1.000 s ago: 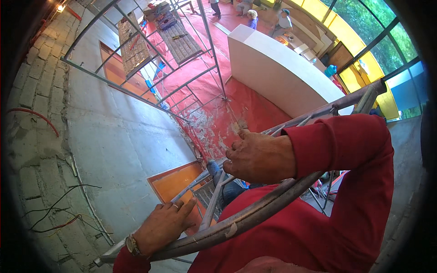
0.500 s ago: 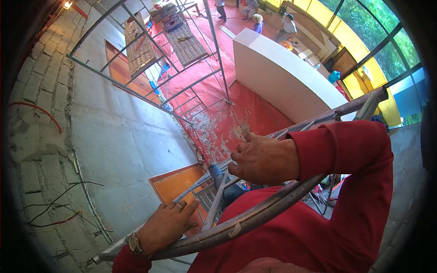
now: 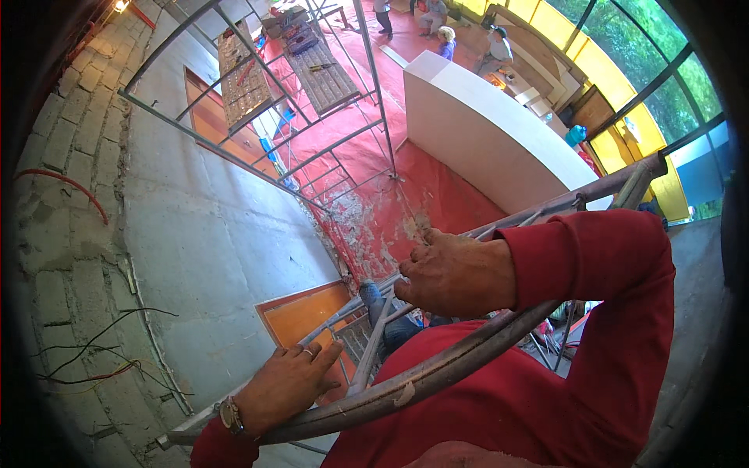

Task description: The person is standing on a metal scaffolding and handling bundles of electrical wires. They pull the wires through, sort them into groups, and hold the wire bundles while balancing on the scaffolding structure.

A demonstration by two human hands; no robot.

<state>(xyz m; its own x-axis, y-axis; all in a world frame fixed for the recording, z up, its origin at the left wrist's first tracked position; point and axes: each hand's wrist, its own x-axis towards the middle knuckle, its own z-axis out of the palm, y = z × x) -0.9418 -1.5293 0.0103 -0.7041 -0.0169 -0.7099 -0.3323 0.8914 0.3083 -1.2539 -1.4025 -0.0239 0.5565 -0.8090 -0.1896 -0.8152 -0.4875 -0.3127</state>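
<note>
My left hand point(image 3: 290, 382), with a ring and a wristwatch point(image 3: 232, 415), lies over the metal scaffold frame at the lower left. Its fingers are loosely stretched and apart, and nothing shows in them. Farther right, my right hand point(image 3: 456, 269) is closed, its fingers curled over the frame's far rail point(image 3: 546, 204); the palm side is hidden. The frame's thick near tube point(image 3: 468, 355) bows across in front of my red-sleeved body. Short struts point(image 3: 370, 347) join the two rails. Beneath them, part of my leg in blue denim point(image 3: 399, 334) shows.
Another scaffold frame point(image 3: 343, 140) and planks point(image 3: 321, 78) with tools stand ahead. Far below, red sheeting point(image 3: 449, 183) covers the floor beside a curved white counter point(image 3: 460, 136). Several people are at the back. Loose wires point(image 3: 94, 355) hang from the block wall point(image 3: 74, 288) at left.
The view has shifted very slightly. Both hands stay in the same places on the scaffold frame.
</note>
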